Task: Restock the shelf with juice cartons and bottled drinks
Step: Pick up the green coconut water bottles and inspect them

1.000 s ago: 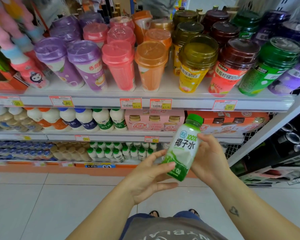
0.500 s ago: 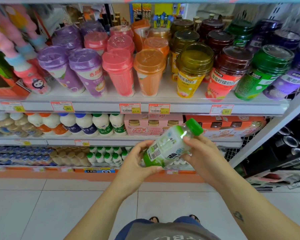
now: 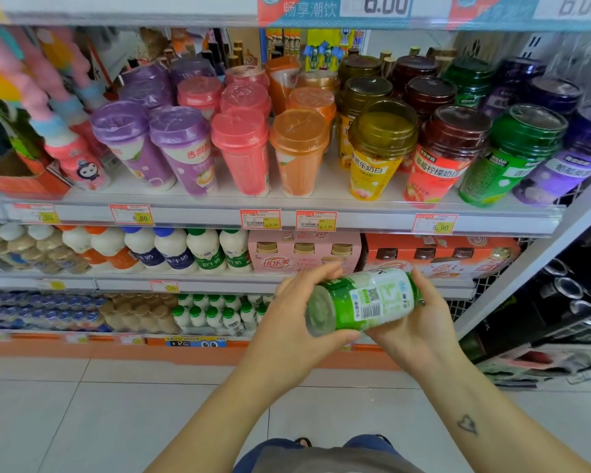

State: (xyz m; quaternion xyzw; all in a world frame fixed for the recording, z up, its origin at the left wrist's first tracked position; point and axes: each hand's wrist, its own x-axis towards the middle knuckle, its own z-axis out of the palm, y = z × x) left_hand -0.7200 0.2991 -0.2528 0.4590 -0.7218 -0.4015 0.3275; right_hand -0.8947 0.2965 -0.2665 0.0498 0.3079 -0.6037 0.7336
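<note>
Left hand and right hand both gripping green bottle, now tipped flatter, base leftward

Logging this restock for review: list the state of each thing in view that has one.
green bottle: on its side, off the shelf, held in both hands.
left hand: grips bottle's base end.
right hand: grips its top end.
lidded cups: upright, shelved.

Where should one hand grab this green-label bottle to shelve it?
Probably wrap the right hand round the green-label bottle at its straight labelled middle, from beneath on the right. It lies sideways, base towards you, and the left hand grips the base end.
</note>
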